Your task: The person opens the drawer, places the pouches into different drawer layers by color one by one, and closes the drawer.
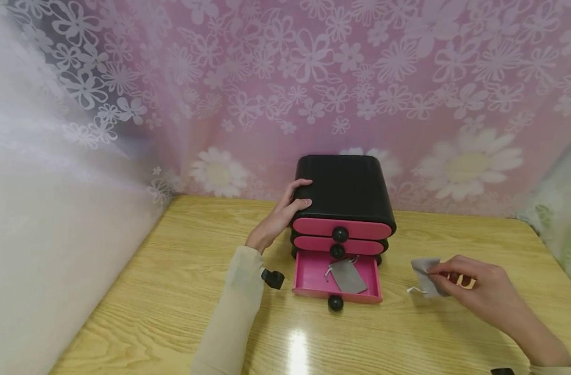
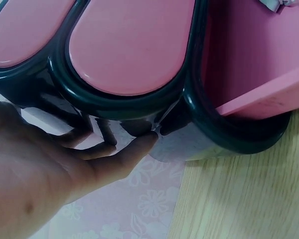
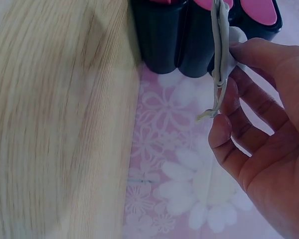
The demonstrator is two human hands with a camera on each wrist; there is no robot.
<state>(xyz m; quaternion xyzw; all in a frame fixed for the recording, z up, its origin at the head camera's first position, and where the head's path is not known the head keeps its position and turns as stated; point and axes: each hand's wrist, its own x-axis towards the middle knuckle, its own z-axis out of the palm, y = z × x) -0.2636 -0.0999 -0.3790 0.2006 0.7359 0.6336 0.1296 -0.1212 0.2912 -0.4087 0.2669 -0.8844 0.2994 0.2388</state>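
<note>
A black drawer unit (image 1: 343, 182) with pink drawer fronts stands on the table. Its bottom drawer (image 1: 308, 271) is pulled out, and a grey drawstring pouch (image 1: 348, 276) lies inside. My left hand (image 1: 279, 216) rests against the unit's left side, fingertips at the top edge; in the left wrist view, the fingers (image 2: 122, 157) lie along the glossy black side. Right of the drawer, my right hand (image 1: 482, 281) pinches a second grey drawstring pouch (image 1: 423, 276) between thumb and fingers, over the table. In the right wrist view, this pouch (image 3: 220, 50) appears edge-on with its cord dangling.
The wood-grain table (image 1: 173, 297) extends on both sides of the unit. Behind it hangs a pink flowered curtain (image 1: 276, 94), with a pale sheet (image 1: 70, 219) at the left. Round black knobs (image 1: 335, 303) stick out from the drawer fronts.
</note>
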